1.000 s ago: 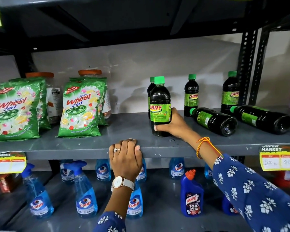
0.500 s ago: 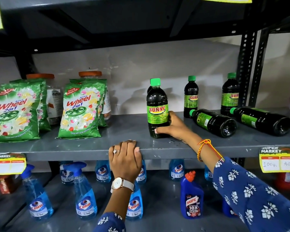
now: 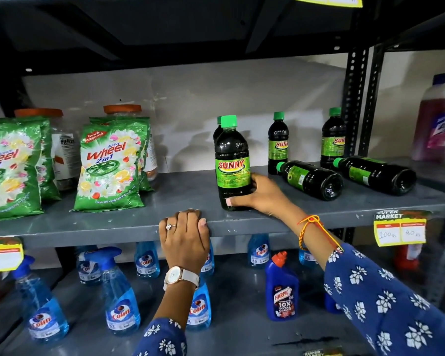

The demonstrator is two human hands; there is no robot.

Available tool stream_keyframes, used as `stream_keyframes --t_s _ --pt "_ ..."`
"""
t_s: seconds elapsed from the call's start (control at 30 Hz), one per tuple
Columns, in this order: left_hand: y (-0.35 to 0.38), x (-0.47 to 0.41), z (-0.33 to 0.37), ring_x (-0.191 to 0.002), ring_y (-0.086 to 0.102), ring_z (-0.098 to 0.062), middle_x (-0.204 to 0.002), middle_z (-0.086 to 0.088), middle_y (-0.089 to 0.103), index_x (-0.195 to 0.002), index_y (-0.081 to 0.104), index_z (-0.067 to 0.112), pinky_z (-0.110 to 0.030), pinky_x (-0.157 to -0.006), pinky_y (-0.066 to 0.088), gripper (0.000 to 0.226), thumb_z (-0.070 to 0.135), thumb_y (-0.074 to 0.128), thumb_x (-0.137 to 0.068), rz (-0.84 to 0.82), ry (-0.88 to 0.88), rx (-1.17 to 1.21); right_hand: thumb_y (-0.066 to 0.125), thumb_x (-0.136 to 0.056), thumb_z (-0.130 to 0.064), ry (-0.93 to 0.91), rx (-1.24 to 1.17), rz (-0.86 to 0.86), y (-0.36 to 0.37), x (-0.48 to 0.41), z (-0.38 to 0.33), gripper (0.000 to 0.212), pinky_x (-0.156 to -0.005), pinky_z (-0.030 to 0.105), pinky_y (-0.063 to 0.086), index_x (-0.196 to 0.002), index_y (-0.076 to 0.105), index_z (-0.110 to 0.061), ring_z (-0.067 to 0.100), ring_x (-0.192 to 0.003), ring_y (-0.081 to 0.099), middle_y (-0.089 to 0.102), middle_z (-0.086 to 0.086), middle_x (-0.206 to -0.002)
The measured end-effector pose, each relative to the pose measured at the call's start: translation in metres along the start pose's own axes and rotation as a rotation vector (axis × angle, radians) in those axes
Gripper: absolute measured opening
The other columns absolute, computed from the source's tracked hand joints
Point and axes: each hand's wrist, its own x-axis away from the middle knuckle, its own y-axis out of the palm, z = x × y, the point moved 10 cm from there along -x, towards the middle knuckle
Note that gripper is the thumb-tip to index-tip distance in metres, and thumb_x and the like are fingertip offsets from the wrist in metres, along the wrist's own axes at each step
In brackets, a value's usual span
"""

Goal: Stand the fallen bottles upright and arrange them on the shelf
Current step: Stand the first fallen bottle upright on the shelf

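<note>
Head view, single: faces forward, slightly downward, close to the grey metal shelf [image 3: 129, 222]; front edge at arm's reach; lower tier visible beneath.

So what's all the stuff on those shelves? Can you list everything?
Upright Sunny bottles: four, dark with green caps, middle shelf; one hides behind the held one.
Fallen Sunny bottles: two, dark, lying on the middle shelf's right.
Wheel detergent packs: at least two, green, middle shelf left.
Jars: two, orange lids, behind the packs.
Colin spray bottles: several, blue, lower shelf.
Harpic bottle: one, blue, red cap, lower shelf.
Price tags: yellow, on shelf edges.
Pinkish bottle: one, far right.
Left hand: rests on the shelf edge.
Right hand: grips the front upright bottle.
</note>
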Motion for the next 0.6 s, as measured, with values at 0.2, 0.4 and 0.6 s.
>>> stream_keyframes --t_s 0.2,0.4,0.6 --pt "0.0 0.002 0.0 -0.077 0.051 -0.033 -0.082 -0.012 0.061 -0.087 0.059 0.01 -0.046 -0.088 0.031 0.035 0.028 0.03 -0.093 -0.035 -0.028 0.024 0.084 -0.051 -0.041 -0.041 0.05 0.069 -0.005 0.019 -0.008 0.04 -0.074 0.012 0.047 -0.085 0.064 -0.037 -0.01 -0.08 0.061 0.069 -0.017 -0.086" --pt "0.001 0.003 -0.001 -0.082 0.052 -0.034 -0.085 -0.012 0.06 -0.088 0.058 0.01 -0.046 -0.093 0.03 0.034 0.029 0.03 -0.094 -0.085 -0.04 0.022 0.082 -0.052 -0.043 -0.061 0.063 0.087 -0.004 0.024 -0.009 0.052 -0.082 0.024 0.05 -0.099 0.066 -0.026 0.002 -0.087 0.065 0.072 -0.008 -0.095" --pt "-0.001 0.003 -0.002 -0.091 0.051 -0.036 -0.095 -0.016 0.062 -0.092 0.058 0.008 -0.05 -0.096 0.03 0.034 0.028 0.03 -0.093 -0.047 -0.081 0.069 0.082 -0.053 -0.047 -0.1 0.019 0.054 -0.001 0.03 -0.017 0.045 -0.083 0.027 0.051 -0.09 0.063 -0.033 0.002 -0.087 0.064 0.071 -0.01 -0.091"
